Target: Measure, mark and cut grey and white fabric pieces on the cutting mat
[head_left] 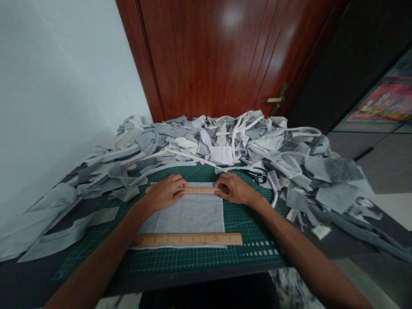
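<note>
A piece of light grey fabric [193, 214] lies flat on a green cutting mat [249, 219]. Across its far edge runs a wooden ruler [201, 190], with a narrow strip of the cloth showing beyond it. My left hand [167, 192] grips this ruler towards its left end, fingers and thumb closed. On the right, my right hand [234, 189] pinches the same ruler near its other end, at the fabric's far right corner. A second wooden ruler [193, 239] rests across the near edge of the cloth, untouched, its right end reaching past the fabric.
Heaps of grey and white fabric scraps [219, 137] ring the mat's back and sides. Black-handled scissors [257, 175] lie among them, right of my right hand. Behind stand a wooden door [209, 56] and, at the right, a dark cabinet [322, 73]. A white wall [64, 86] borders the left.
</note>
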Tool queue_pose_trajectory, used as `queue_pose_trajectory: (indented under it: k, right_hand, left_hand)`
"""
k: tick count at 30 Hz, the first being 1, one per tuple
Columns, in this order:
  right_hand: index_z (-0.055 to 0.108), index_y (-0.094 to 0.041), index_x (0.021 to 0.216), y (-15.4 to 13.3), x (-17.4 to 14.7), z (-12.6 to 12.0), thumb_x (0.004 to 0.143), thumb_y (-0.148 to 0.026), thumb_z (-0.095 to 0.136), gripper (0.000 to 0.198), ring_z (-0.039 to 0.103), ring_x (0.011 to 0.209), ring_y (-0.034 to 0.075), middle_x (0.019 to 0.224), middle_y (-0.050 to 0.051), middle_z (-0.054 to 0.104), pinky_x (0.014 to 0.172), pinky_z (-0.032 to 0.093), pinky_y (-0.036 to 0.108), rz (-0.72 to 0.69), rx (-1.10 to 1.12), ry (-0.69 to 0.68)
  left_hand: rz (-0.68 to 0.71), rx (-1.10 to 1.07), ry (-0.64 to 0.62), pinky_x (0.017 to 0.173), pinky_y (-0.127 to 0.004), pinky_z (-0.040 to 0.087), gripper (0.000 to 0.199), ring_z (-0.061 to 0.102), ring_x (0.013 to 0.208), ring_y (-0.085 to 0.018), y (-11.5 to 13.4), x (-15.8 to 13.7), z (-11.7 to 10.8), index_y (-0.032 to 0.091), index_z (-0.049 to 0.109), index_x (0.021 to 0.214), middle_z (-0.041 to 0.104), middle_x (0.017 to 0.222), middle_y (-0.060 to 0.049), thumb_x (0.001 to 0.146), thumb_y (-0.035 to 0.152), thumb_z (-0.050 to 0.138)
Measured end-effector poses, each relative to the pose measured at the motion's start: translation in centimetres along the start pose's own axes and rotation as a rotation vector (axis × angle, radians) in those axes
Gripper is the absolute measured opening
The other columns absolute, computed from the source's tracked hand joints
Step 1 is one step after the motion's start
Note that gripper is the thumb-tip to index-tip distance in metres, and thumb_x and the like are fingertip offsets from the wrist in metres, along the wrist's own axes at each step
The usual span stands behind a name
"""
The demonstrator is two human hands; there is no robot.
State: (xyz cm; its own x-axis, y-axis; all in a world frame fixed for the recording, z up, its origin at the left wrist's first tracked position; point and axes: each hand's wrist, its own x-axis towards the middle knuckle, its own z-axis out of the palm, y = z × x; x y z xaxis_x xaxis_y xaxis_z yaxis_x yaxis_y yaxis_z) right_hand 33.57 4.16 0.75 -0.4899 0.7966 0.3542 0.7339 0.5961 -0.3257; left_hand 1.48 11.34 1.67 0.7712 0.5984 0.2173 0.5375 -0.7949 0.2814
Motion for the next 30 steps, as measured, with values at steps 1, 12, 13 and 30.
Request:
queue_pose_trajectory:
  k: [1,12,13,30]
  right_hand:
    - [0.072,-0.019,0.105,-0.06,0.0,-0.06,0.091,-0.025,0.077,0.016,0.063,0.098,0.025,0.102,0.008,0.07,0.091,0.048,0.038,-0.002,-0.002,-0.007]
    - [0.07,-0.018,0.106,0.08,0.01,-0.13,0.093,-0.031,0.078,0.02,0.061,0.102,0.025,0.103,0.009,0.066,0.092,0.048,0.038,0.008,0.017,-0.026]
    - [0.07,-0.018,0.105,0.1,0.03,-0.08,0.092,-0.03,0.078,0.019,0.061,0.101,0.025,0.103,0.009,0.066,0.092,0.048,0.037,0.012,0.026,-0.03]
    - [0.072,-0.016,0.112,-0.64,0.38,-0.32,0.095,-0.024,0.076,0.019,0.062,0.108,0.026,0.109,0.01,0.07,0.096,0.043,0.038,0.068,-0.062,-0.061]
  left_hand:
    - [0.003,-0.001,-0.002,0.092,-0.038,0.049,0.013,0.063,0.104,-0.025,0.04,-0.03,-0.03,0.022,0.067,0.105,0.066,0.107,-0.005,0.099,0.03,0.059]
    - [0.06,0.031,-0.009,0.101,-0.039,0.046,0.024,0.058,0.114,-0.025,-0.37,-0.04,0.36,0.022,0.069,0.119,0.064,0.117,-0.007,0.104,0.031,0.052]
    - [0.07,0.031,-0.017,0.101,-0.039,0.046,0.024,0.058,0.114,-0.025,-0.42,0.01,0.35,0.022,0.069,0.118,0.064,0.117,-0.007,0.105,0.031,0.051]
    - [0.108,0.036,-0.02,0.098,-0.04,0.048,0.025,0.061,0.108,-0.026,-0.81,0.54,0.22,0.021,0.069,0.112,0.067,0.111,-0.008,0.106,0.033,0.048]
